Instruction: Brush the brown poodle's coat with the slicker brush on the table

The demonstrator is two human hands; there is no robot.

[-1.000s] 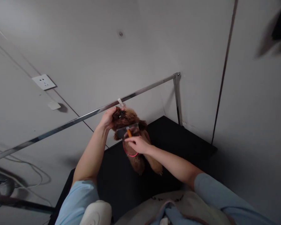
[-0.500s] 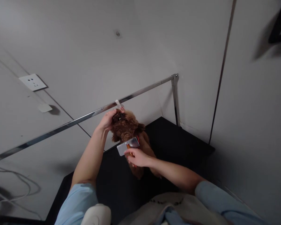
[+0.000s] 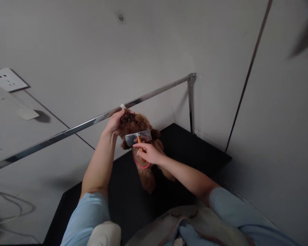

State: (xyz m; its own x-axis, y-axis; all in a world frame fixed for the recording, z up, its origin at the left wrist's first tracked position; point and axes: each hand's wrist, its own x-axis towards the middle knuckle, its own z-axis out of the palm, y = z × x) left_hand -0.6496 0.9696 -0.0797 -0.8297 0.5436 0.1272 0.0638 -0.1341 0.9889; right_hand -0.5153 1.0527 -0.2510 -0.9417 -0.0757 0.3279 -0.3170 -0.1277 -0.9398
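A curly brown dog [image 3: 146, 179] is on the black table, with a thin red loop [image 3: 143, 167] round its neck and chest. My left hand [image 3: 114, 122] is closed on the dog's head at the muzzle, close under the metal bar; some of its fingers are hidden by fur. In my right hand [image 3: 149, 153] is a slicker brush [image 3: 130, 139] with an orange-brown handle and a wide metal head. The brush's back faces me, and its head lies against the fur below the dog's face. Its bristles are hidden.
A chrome bar [image 3: 92, 122] runs above the black table [image 3: 192, 171], with an upright post [image 3: 190, 109] at the right corner. A pale strap [image 3: 122, 106] hangs on the bar. Walls with a socket [image 3: 9, 80] stand behind. Cables [image 3: 12, 205] are at the lower left.
My right hand has moved the brush upward, from the dog's neck to just under its face. More of the red loop shows now. My left hand stays at the head, and the view has shifted slightly.
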